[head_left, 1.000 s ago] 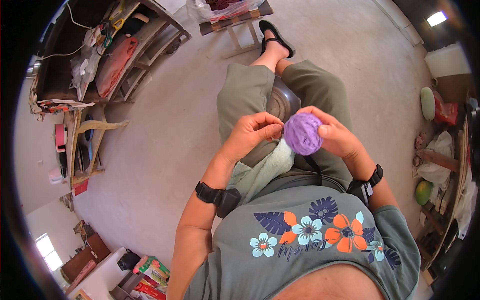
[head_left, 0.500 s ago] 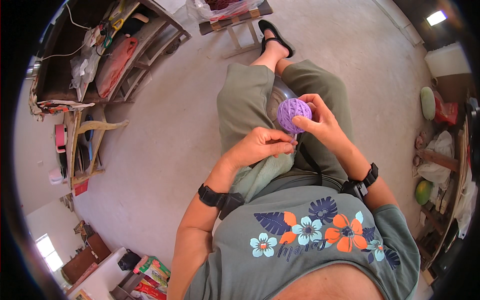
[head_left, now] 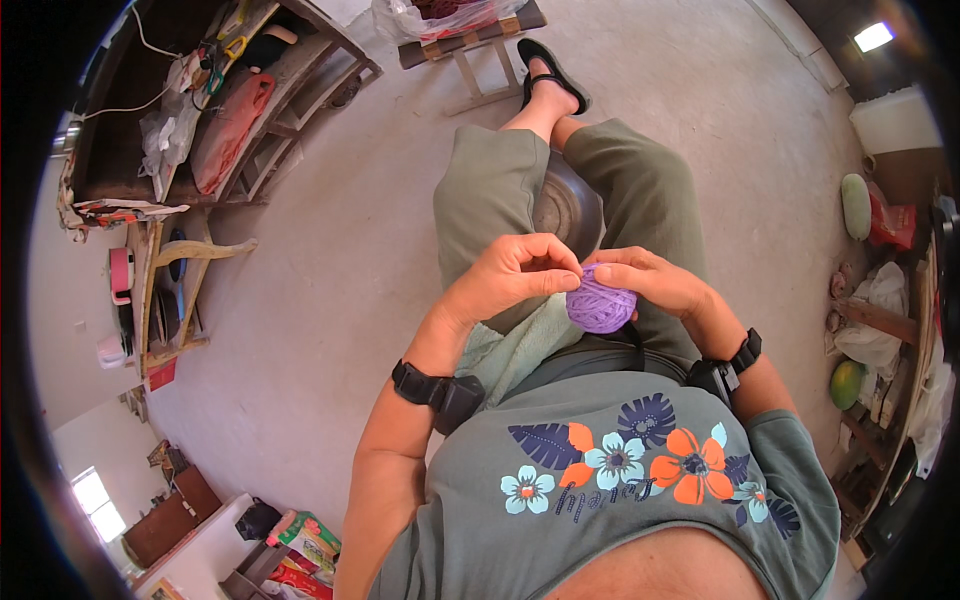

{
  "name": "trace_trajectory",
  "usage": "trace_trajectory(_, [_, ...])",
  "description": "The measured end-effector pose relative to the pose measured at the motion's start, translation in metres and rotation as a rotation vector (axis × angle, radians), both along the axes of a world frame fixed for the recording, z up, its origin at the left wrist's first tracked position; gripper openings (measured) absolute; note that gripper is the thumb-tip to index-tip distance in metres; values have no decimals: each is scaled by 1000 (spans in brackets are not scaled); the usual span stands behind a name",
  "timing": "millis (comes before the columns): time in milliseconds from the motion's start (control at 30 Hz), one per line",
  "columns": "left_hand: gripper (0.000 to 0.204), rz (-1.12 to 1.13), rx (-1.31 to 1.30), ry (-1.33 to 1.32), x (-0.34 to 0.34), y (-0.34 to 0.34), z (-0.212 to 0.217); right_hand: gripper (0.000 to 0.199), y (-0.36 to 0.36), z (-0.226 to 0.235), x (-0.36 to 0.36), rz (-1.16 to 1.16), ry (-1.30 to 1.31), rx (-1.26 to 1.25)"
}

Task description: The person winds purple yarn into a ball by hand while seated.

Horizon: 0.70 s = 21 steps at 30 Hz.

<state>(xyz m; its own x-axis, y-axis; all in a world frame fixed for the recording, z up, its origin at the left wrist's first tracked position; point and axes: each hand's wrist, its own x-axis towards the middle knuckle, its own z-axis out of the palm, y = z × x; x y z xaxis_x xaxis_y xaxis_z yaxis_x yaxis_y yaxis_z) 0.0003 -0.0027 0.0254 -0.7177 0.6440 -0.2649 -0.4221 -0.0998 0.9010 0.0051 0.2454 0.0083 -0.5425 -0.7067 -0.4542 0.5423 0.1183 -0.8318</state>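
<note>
A ball of purple yarn rests in my right hand, whose thumb lies over its top and whose other fingers are mostly hidden behind it. Right beside the ball, my left hand has its thumb and forefinger pinched together at the ball's upper left edge. They appear to pinch the yarn, though the strand itself is too fine to make out. Both hands are above my lap, in front of a pale green towel. A round metal bowl shows between my legs, beyond the hands.
On the left stand a wooden shelf unit with bags and scissors and a wooden rack. A stool bearing a plastic bag is ahead. Along the right lie a pale green gourd, a green melon and white plastic bags.
The yarn ball has come down toward my lap and been turned in my right hand. My left hand has risen slightly, its pinch now at the ball's upper left instead of below it.
</note>
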Motion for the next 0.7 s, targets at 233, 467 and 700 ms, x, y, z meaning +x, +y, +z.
trace_trajectory(233, [9,159,51,-11,2,0,-10,62,4,20,-3,-152,-120,-412])
trace_trajectory(467, [15,95,-74,-25,5,-4,-14,85,11,28,-15,-406,-108,-501])
trace_trajectory(700, [18,-123,-77,-51,14,0,-12,68,6,28,-26,-548,-18,-503])
